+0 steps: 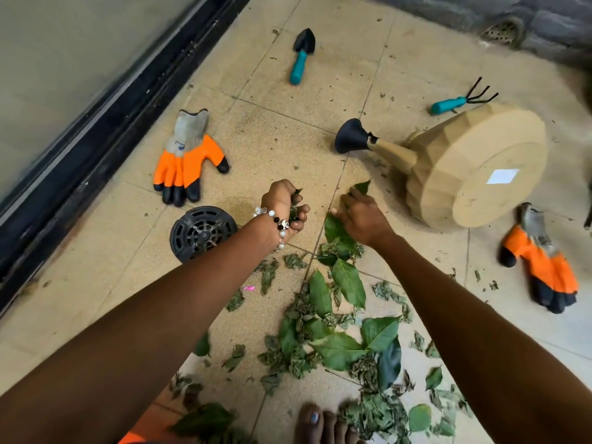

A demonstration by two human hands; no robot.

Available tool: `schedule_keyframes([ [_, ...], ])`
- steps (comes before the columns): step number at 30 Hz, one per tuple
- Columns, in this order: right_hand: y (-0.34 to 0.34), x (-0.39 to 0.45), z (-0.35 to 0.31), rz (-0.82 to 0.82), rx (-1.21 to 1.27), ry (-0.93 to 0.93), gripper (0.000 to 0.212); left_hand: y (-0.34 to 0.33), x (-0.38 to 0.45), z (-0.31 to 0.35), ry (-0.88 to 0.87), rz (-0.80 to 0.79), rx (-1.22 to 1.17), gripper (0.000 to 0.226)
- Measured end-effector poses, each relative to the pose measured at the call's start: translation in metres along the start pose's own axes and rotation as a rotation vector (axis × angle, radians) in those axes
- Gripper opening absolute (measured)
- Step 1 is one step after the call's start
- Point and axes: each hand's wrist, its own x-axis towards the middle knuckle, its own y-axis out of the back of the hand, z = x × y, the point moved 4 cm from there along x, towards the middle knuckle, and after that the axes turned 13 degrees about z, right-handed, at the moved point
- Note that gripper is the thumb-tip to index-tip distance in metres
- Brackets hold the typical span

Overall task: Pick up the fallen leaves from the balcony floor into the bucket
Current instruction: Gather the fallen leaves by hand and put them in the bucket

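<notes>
Two hands work over the speckled beige balcony tiles (282,129) beside a dark door track: the left hand (285,209) curls around crumpled leaves, the right hand (362,216) pinches a glossy leaf (362,187), and more fallen leaves (339,341) lie scattered nearer.

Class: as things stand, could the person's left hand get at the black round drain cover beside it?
Probably yes. The left hand is close to the black round drain cover, nothing lies between them, but it already grips crumpled green leaves.
</notes>
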Motion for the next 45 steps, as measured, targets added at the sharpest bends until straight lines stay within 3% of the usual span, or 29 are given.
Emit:
schedule_keyframes([
  [5,-0.002,-0.038,-0.022,-0.036,-0.009,0.149,0.079,-0.002,0.008,-0.010,-0.012,0.051,0.063,0.033],
  [7,-0.003,-0.051,-0.026,-0.020,-0.024,0.199,0.068,-0.001,0.010,-0.015,-0.025,0.055,0.113,0.034],
  [10,-0.007,-0.063,-0.027,0.091,0.017,0.234,0.035,0.000,0.007,-0.022,-0.034,0.020,0.182,0.032],
  [13,0.000,-0.067,-0.027,0.180,0.032,0.214,0.025,0.000,0.001,-0.030,-0.052,0.007,0.255,0.023],
  [16,0.021,-0.063,-0.026,0.296,0.313,0.031,0.018,0.002,-0.005,-0.035,-0.094,0.022,0.338,0.018],
  [19,0.033,-0.064,-0.028,0.247,0.902,-0.289,0.020,-0.001,-0.015,-0.033,-0.114,0.009,0.330,0.015],
  [22,0.042,-0.067,-0.045,0.270,1.224,-0.370,0.016,-0.011,-0.033,-0.030,-0.042,-0.086,0.253,0.045],
  [26,0.053,-0.069,-0.050,0.495,1.423,-0.504,0.016,-0.024,-0.045,-0.038,0.050,-0.182,0.213,0.075],
  [29,0.051,-0.072,-0.047,0.508,1.351,-0.532,0.016,-0.031,-0.058,-0.045,0.125,-0.203,0.116,0.075],
  [34,0.046,-0.087,-0.061,0.402,0.910,-0.246,0.021,-0.033,-0.065,-0.048,0.147,-0.108,0.000,0.063],
  [36,0.050,-0.087,-0.064,0.306,0.686,-0.105,0.022,-0.028,-0.056,-0.047,0.106,-0.050,0.002,0.044],
  [38,0.053,-0.087,-0.061,0.171,0.699,-0.047,0.020,-0.022,-0.051,-0.041,0.018,0.014,0.022,0.019],
  [40,0.060,-0.089,-0.054,0.130,0.972,-0.124,0.020,-0.017,-0.050,-0.032,-0.053,0.046,0.041,0.012],
  [42,0.065,-0.093,-0.038,0.246,1.140,-0.288,0.021,-0.011,-0.051,-0.022,-0.071,0.053,0.018,0.011],
  [43,0.064,-0.094,-0.028,0.290,1.059,-0.371,0.023,-0.007,-0.050,-0.018,-0.062,0.050,0.001,0.011],
  [45,0.050,-0.099,-0.009,0.225,0.533,-0.463,0.037,-0.002,-0.049,-0.014,-0.033,0.038,-0.024,0.013],
])
